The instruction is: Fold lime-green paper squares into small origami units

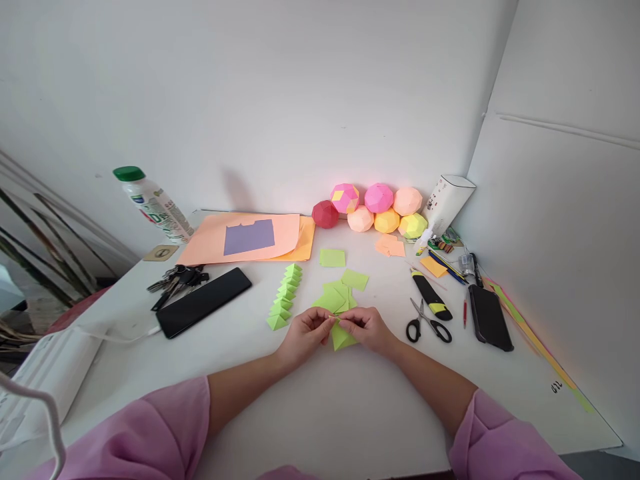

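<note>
At the middle of the table, both hands meet over a piece of green paper [344,339] with folded edges. My left hand [311,329] pinches it from the left, thumb against fingers. From the right, my right hand [369,328] pinches it too, its fingertips close to the other hand's. The fingers hide the upper part of the held piece. Just beyond the hands lie several loose green paper sheets [336,295], partly overlapping. A row of folded green paper units [285,297] stands to the left of my left hand.
Black-handled scissors [428,323] and a cutter knife [432,295] lie on the right, near a black phone [490,317]. Several paper balls [379,198] are stacked against the wall. Leftward are another phone [204,303], keys [177,280], a bottle [157,207] and orange sheets [205,243].
</note>
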`<state>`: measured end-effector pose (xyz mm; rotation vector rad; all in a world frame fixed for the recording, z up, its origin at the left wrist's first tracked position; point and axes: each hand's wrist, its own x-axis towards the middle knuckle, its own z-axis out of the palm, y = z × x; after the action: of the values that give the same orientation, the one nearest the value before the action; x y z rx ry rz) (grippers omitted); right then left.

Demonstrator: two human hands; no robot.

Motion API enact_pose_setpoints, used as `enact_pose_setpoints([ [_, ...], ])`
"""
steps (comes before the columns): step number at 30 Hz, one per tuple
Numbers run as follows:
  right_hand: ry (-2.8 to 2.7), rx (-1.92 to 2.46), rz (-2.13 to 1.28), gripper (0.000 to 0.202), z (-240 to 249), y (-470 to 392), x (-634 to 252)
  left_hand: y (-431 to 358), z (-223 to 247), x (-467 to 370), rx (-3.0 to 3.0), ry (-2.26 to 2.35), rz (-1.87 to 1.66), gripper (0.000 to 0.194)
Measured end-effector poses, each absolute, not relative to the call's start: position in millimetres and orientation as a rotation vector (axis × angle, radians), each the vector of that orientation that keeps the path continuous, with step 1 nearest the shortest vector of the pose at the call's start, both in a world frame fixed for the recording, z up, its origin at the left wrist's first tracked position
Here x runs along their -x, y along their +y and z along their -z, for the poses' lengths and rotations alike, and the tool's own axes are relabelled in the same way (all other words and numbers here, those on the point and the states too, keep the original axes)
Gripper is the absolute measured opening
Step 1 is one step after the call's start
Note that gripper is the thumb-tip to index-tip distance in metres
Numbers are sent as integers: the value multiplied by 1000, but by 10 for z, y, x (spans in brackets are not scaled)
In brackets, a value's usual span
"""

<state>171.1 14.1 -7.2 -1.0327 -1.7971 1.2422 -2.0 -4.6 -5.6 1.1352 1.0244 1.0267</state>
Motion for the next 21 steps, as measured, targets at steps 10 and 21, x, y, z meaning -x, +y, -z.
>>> enact_pose_setpoints([
  [10,-1745,1039,-1428,30,66,194,-1757,-50,54,39,-1159,1041,-1017,25],
  [21,-1675,1010,-1556,24,58,216,-1776,-69,61,35,-1201,966,-984,23],
])
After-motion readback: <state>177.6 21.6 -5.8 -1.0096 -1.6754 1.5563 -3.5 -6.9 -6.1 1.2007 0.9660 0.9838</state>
